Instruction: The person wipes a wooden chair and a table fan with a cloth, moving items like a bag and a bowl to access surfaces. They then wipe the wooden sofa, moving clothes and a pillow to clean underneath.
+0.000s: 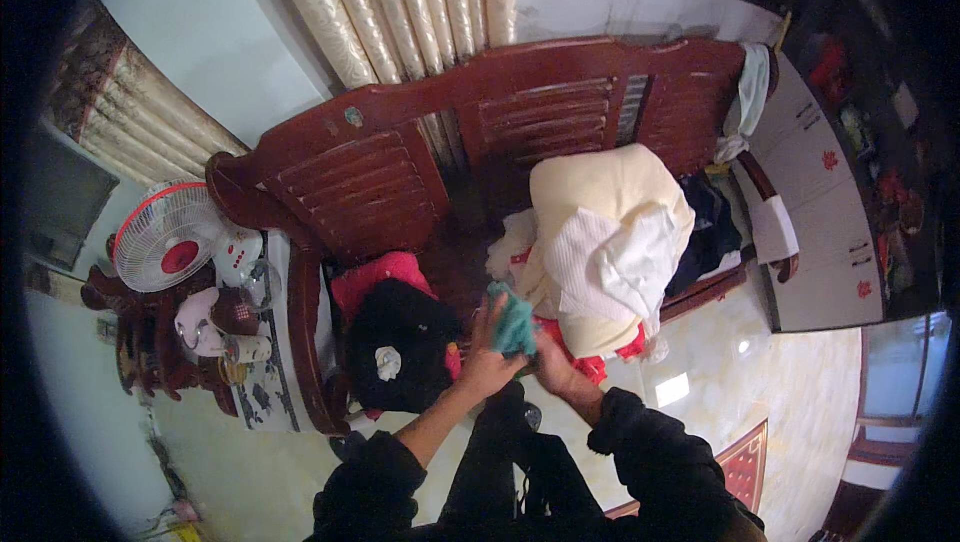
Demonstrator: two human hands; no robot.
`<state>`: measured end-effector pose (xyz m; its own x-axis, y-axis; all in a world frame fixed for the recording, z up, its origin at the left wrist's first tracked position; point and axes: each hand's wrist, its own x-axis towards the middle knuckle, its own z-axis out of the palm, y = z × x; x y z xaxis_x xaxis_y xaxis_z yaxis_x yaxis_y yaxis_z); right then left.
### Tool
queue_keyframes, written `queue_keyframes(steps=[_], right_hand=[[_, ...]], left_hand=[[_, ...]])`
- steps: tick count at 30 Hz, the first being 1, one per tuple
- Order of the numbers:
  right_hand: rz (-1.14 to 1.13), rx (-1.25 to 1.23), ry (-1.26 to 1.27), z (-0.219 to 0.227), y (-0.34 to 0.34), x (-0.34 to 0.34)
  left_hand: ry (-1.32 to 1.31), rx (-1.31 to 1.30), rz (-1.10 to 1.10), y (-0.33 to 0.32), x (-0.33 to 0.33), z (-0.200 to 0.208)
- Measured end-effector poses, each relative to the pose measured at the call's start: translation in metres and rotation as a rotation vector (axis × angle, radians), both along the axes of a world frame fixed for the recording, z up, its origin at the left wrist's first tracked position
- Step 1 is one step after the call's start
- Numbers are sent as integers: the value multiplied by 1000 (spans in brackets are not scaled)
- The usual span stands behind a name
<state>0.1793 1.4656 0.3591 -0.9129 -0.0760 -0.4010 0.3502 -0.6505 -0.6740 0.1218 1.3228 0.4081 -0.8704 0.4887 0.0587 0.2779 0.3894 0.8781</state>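
Head view: teal cloth (514, 324) sits between the two hands, in front of the bench (350, 177). Left hand (484, 360) clamped on its left side. Right hand (556, 366) at its right edge; can't tell if gripping. Black clothes (400, 307) left, cream quilt (580, 182) right.

Both forearms (440, 428) angle forward and inward, left hand (488, 362) and right hand (556, 364) curled close together.
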Motion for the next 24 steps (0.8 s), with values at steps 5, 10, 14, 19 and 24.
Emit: queue_keyframes(steps=[5,10,14,19,24], right_hand=[[303,362,63,75,-8,-55],[317,994,416,90,26,-119],[96,1289,450,80,93,-175],[-205,2104,428,52,190,-222],[101,1814,101,-62,227,-184]], left_hand=[[-196,-180,177,-27,-52,-25],[-176,9,416,-30,-161,6],[123,87,664,-33,-265,54],[365,-91,791,-18,-362,80],[682,-529,851,5,-421,28]])
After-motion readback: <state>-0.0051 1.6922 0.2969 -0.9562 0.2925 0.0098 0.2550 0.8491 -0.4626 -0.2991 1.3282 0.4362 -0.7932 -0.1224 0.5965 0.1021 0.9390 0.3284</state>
